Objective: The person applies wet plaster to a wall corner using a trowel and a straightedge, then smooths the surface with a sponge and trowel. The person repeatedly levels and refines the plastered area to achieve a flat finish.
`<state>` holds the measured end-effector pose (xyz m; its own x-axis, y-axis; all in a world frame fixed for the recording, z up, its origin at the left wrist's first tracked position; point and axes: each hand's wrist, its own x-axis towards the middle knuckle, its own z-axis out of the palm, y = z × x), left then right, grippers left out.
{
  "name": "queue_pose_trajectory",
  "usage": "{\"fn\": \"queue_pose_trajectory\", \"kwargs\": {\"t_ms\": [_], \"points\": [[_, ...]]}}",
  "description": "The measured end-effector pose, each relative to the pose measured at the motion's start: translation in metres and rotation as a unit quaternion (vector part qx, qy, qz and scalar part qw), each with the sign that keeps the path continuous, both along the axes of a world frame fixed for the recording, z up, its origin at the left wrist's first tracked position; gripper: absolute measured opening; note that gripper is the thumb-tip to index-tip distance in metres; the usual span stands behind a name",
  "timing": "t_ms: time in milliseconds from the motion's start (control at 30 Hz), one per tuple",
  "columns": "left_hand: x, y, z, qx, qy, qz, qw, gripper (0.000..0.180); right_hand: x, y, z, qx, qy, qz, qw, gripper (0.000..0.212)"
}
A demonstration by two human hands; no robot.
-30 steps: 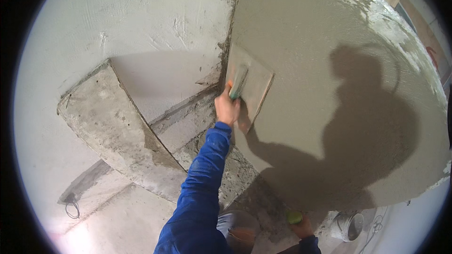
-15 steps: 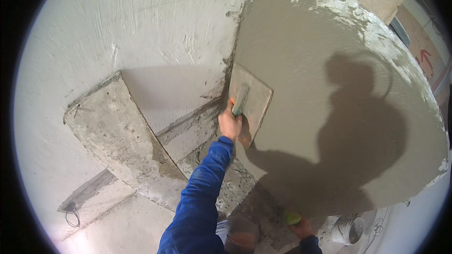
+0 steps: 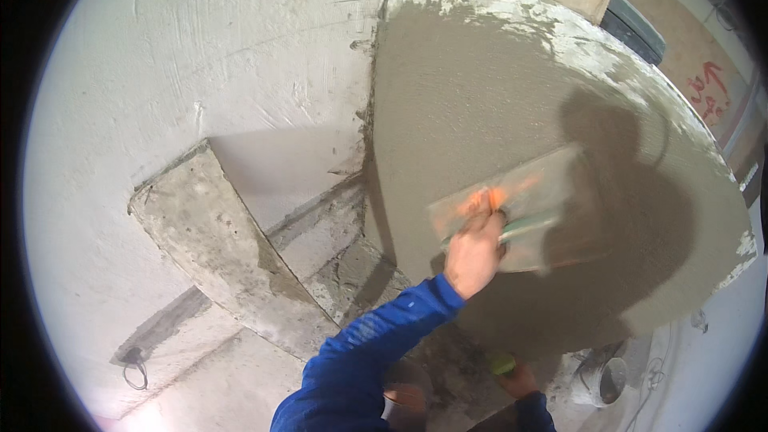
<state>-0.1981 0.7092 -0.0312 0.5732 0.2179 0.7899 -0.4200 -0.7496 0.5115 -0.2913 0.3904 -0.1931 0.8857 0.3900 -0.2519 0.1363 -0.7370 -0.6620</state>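
My left hand [image 3: 474, 252], on a blue-sleeved arm reaching across the middle, is closed around the green handle of a plastering float [image 3: 544, 192]. The float is a flat rectangle, somewhat blurred, with an orange patch near my fingers. It lies against the wet grey plaster [image 3: 472, 96] on the right-hand wall, lengthwise from left to right. Low in the picture, my right hand [image 3: 522, 384] grips a yellow-green object [image 3: 502, 364] whose kind I cannot make out.
A tilted concrete slab [image 3: 216, 224] juts out at the left, before a whitish wall [image 3: 224, 40]. Patchy white [image 3: 512, 12] runs along the plaster's upper edge. At lower right stands a white bucket [image 3: 604, 380]. A wire loop [image 3: 136, 374] sticks out at lower left.
My left hand has swept the float rightward from the wall corner and turned it from near upright to lengthwise. The view has shifted slightly. My right hand keeps its hold low down.
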Motion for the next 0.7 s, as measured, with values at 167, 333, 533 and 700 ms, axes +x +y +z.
{"fn": "queue_pose_trajectory", "kwargs": {"t_ms": [167,333,533,700], "points": [[0.017,0.092,-0.099,-0.172,0.141,0.164,0.961,0.066,-0.015,-0.005,0.009,-0.008,0.036,-0.051,0.998,0.058],[0.057,0.155,0.020,-0.103,0.058,0.185,0.976,0.052,-0.027,-0.031,0.009,-0.035,0.089,-0.059,0.994,0.057],[-0.010,-0.035,0.046,-0.092,0.012,-0.019,0.996,0.054,-0.020,-0.038,0.005,0.058,0.073,-0.056,0.994,0.057],[-0.008,-0.025,-0.104,-0.092,0.120,-0.020,0.988,0.071,-0.018,-0.042,0.018,0.066,0.014,-0.057,0.996,0.054]]}}
